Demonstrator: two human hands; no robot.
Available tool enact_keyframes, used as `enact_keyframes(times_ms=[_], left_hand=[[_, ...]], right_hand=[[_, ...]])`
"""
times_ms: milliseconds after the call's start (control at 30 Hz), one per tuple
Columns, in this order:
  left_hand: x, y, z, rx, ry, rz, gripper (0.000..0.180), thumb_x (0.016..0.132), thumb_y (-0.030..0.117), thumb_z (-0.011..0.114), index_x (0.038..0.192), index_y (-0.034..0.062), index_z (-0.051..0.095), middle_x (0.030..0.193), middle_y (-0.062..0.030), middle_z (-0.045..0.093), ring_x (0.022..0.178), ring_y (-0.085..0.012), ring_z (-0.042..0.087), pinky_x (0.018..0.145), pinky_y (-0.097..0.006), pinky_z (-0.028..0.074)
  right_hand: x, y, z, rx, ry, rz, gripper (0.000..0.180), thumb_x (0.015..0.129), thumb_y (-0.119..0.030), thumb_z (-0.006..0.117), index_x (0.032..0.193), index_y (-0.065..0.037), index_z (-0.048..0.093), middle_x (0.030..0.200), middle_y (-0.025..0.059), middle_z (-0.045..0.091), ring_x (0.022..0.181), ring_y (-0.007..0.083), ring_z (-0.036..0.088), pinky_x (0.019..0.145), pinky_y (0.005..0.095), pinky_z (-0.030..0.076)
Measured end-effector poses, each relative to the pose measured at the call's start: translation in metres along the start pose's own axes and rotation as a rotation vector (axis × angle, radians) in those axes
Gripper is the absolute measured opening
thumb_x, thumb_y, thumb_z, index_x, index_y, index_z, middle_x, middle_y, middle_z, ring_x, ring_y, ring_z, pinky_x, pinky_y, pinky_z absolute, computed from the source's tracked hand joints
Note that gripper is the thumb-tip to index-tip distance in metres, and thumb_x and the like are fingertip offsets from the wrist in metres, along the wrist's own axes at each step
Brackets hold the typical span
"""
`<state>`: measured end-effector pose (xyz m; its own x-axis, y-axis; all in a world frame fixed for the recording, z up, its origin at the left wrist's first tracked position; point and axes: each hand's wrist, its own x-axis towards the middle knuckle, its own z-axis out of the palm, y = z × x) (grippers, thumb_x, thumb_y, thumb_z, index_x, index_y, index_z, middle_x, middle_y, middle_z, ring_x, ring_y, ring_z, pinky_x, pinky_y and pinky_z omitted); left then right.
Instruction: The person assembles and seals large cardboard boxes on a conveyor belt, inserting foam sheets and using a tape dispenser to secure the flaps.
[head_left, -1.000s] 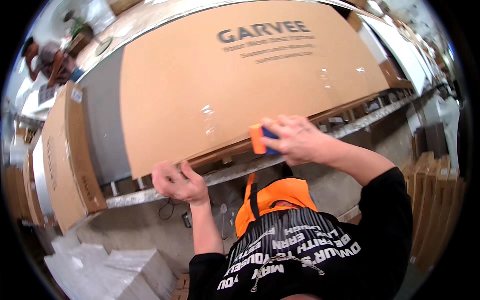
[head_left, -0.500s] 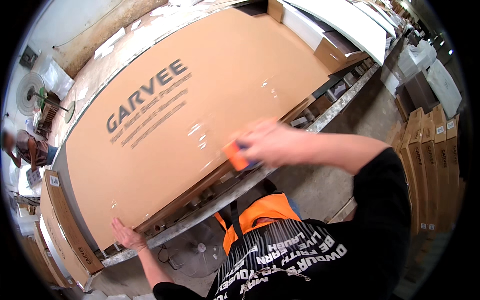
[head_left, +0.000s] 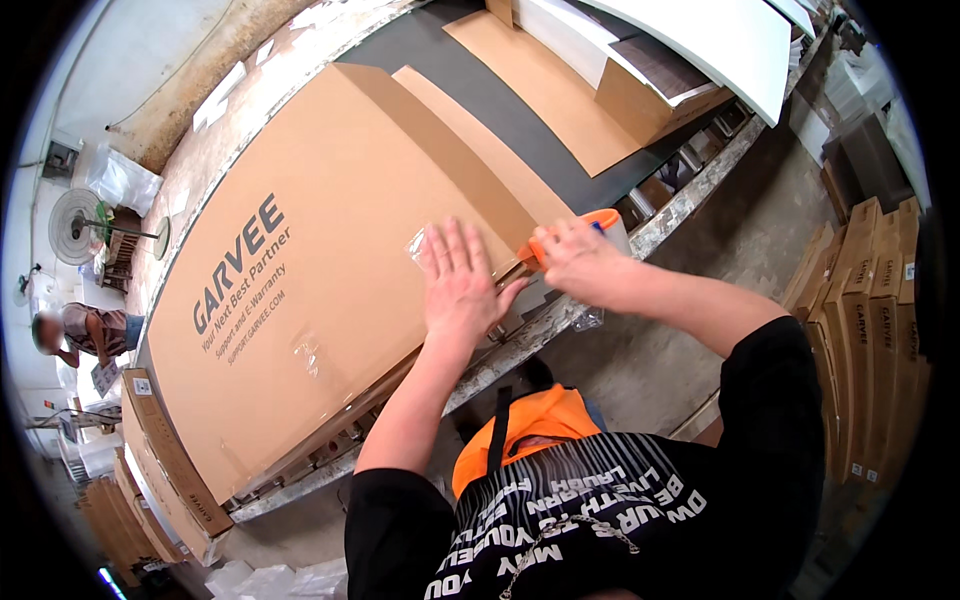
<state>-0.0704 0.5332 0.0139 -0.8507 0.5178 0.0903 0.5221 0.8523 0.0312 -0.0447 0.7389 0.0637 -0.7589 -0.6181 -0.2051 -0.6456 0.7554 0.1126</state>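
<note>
A large, flat brown cardboard box [head_left: 330, 200] with dark print lies along the bench. My left hand [head_left: 455, 275] rests flat on its top near the right end, fingers stretched out. Beside those fingertips is a shiny strip of clear tape [head_left: 415, 247]; another patch of clear tape [head_left: 308, 358] shows near the front edge. At the box's near right corner, my right hand [head_left: 580, 262] is closed around an orange tape dispenser [head_left: 602, 217]. Its fingers partly hide the dispenser. A cardboard flap [head_left: 485, 145] sticks out from the box's right end.
An open carton [head_left: 650, 110] with white and dark panels stands to the right on the dark bench top [head_left: 420, 50]. Flat cartons stand upright at right [head_left: 860, 330] and left [head_left: 170, 460]. A fan [head_left: 78, 227] and another person [head_left: 95, 330] are at far left.
My left hand has moved from the box's near left corner to its right end. My right hand carried the dispenser rightward. The box's right end face and dark bench beyond now show.
</note>
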Motion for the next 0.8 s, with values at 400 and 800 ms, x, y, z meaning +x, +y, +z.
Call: enact_keyframes(times_ms=[400, 800], left_hand=[[-0.036, -0.042, 0.003, -0.008, 0.051, 0.036, 0.100, 0.079, 0.066, 0.061, 0.148, 0.0014, 0.027, 0.153, -0.0219, 0.028, 0.142, -0.0419, 0.024, 0.118, -0.049, 0.018], [-0.425, -0.367, -0.045, 0.133, 0.016, -0.304, 0.136, 0.045, 0.052, 0.090, 0.145, -0.0082, 0.020, 0.150, -0.0259, 0.026, 0.141, -0.0420, 0.024, 0.117, -0.049, 0.024]], right_hand=[[-0.063, 0.010, 0.023, 0.092, -0.711, 0.310, 0.043, 0.060, -0.020, 0.071, 0.102, -0.026, 0.075, 0.093, 0.0076, 0.071, 0.093, 0.0272, 0.068, 0.081, 0.0404, 0.053], [-0.115, -0.111, -0.031, 1.064, 0.508, 0.614, 0.069, 0.056, -0.003, 0.067, 0.125, 0.001, 0.061, 0.127, 0.0153, 0.059, 0.116, 0.0211, 0.058, 0.100, 0.0294, 0.041]])
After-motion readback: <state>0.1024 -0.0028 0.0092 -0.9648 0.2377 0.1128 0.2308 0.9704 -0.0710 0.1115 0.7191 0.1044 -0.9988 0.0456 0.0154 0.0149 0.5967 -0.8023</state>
